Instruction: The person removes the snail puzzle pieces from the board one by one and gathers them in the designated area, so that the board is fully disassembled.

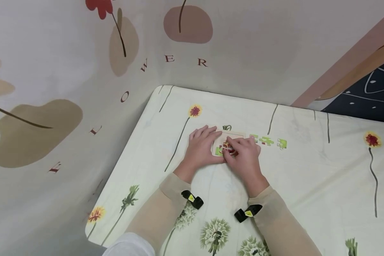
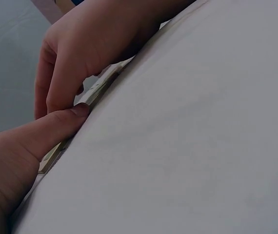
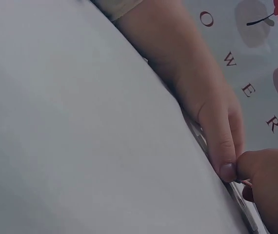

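A small wooden puzzle board (image 1: 236,135) lies flat on the table, with green and red pieces in its lower part. My left hand (image 1: 200,147) holds the board at its left side, the thumb (image 2: 63,122) lying along the near edge. Over the board, my right hand (image 1: 244,154) pinches a red patterned puzzle piece (image 1: 227,145) between thumb and fingers; the fingers cover part of it. In the right wrist view, the left thumb (image 3: 227,171) touches or nearly touches the right hand (image 3: 270,185). The board appears edge-on in both wrist views.
Right of the board lie loose green puzzle pieces (image 1: 267,141), one partly behind the right hand. The table (image 1: 323,170) has a white cloth printed with flowers. A printed fabric wall (image 1: 243,64) borders its back and left side.
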{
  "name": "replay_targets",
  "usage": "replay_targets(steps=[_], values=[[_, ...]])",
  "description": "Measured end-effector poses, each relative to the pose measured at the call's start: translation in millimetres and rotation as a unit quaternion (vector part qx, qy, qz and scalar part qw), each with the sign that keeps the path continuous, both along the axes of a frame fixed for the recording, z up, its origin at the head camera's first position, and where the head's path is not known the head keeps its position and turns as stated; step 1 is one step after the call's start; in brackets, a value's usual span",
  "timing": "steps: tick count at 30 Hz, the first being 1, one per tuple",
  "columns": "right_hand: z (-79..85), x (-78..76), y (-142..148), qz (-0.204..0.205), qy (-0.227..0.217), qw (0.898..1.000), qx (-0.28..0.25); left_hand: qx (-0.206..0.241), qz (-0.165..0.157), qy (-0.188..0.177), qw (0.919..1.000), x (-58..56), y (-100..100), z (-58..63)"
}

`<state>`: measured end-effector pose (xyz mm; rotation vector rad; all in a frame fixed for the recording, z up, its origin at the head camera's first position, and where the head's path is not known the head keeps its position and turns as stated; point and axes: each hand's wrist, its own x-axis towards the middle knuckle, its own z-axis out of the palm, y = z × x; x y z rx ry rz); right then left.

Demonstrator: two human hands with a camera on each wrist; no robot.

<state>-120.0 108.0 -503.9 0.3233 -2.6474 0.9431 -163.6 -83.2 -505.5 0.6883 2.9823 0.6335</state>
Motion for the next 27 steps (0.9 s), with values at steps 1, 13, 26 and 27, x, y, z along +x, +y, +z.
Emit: replay_targets(steps=[1,13,26,27], values=[[-0.4,0.2,0,0.002,-0.001,1.000,-0.004,-0.001,0.000,0.000,1.0000,0.0,0,0.2],[5.2,6.9,22,-0.020,-0.033,0.995,-0.095,0.006,-0.004,-0.004,1.0000,-0.5,-1,0.5],[5.7,10.0,48,-0.049,-0.038,0.994,-0.088,0.006,-0.003,-0.011,0.9999,-0.9,0,-0.6],[6.0,10.5,48,-0.047,-0.038,0.994,-0.088,0.006,-0.002,-0.011,0.9999,-0.8,0,-0.6]])
